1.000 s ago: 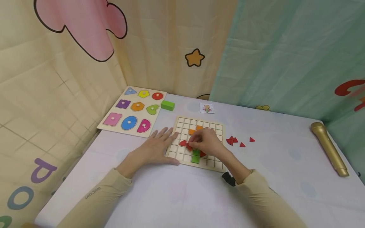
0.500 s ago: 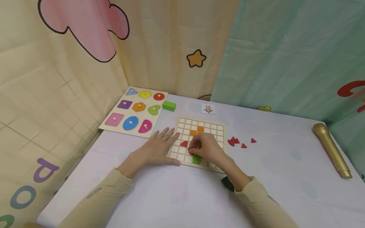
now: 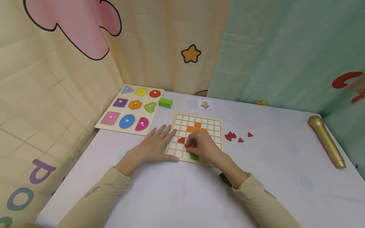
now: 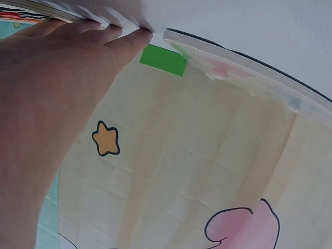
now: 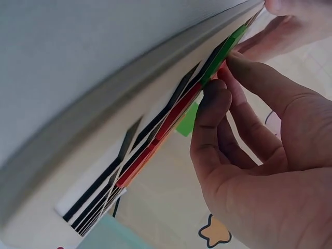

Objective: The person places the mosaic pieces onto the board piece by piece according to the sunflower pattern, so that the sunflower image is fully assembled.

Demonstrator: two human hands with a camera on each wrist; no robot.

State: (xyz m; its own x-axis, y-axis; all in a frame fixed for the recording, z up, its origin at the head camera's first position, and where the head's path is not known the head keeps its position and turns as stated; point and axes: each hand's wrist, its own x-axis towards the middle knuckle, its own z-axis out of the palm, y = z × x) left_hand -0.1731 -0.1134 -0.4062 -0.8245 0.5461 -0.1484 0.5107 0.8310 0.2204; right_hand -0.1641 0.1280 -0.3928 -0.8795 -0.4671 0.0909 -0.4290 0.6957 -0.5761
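A wooden grid board (image 3: 170,151) lies on the white table, with orange squares (image 3: 197,124), a red quarter-circle tile (image 3: 181,140) and a green tile (image 3: 194,156) set in its cells. My left hand (image 3: 155,145) rests at the board's left edge with fingers spread; the left wrist view shows the same hand (image 4: 67,78) with straight fingers. Over the lower middle cells, my right hand (image 3: 203,145) pinches a small red tile (image 3: 186,146) between thumb and fingertips. The fingers hide most of that tile. In the right wrist view the fingertips are right at the board's surface, beside the green tile (image 5: 223,54).
Several loose red tiles (image 3: 240,140) lie right of the board. Behind it is a small pattern card (image 3: 205,104). A knob puzzle board (image 3: 129,130) and a green block (image 3: 165,103) stand back left. A gold microphone (image 3: 327,141) lies at far right; curtains enclose the back.
My right hand has shifted slightly toward the board's near side with the red tile, uncovering more orange squares. The left hand keeps its place on the board. The head view has tilted a little.
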